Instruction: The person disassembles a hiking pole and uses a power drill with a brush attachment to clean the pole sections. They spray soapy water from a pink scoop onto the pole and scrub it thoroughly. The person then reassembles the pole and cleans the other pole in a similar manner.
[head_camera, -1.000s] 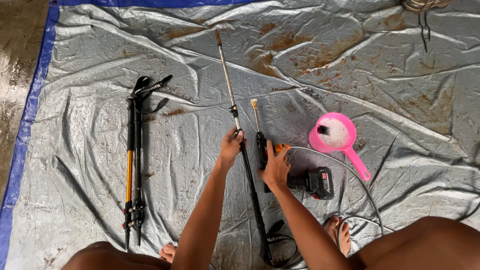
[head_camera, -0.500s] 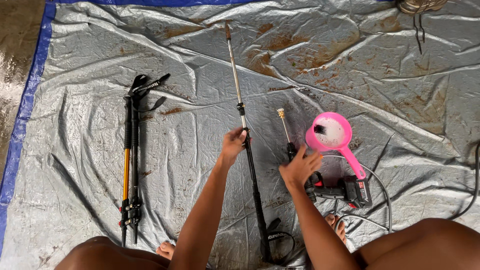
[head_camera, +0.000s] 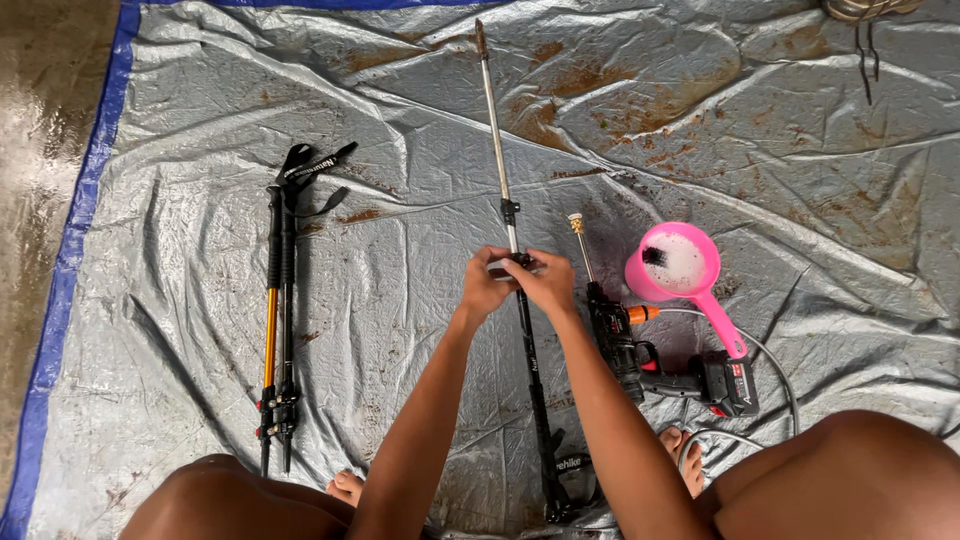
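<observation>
A long extended trekking pole (head_camera: 497, 140) lies along the middle of the grey tarp (head_camera: 420, 130), its silver upper section pointing away from me and its black lower section (head_camera: 535, 380) running back between my legs. My left hand (head_camera: 487, 285) and my right hand (head_camera: 545, 280) are both closed on the pole at the joint where silver meets black, fingers touching each other. Right of my right forearm lies a black cordless spray gun (head_camera: 640, 355) with a brass nozzle and an orange fitting, untouched.
Two collapsed black and yellow trekking poles (head_camera: 278, 330) lie side by side at the left. A pink scoop (head_camera: 680, 270) with a small brush in it sits at the right, and a grey hose (head_camera: 775, 365) curves by the spray gun. Wet floor borders the tarp's blue edge (head_camera: 75, 250).
My right hand has let go of the spray gun, which now lies on the tarp, and has come over to join my left hand on the pole's joint.
</observation>
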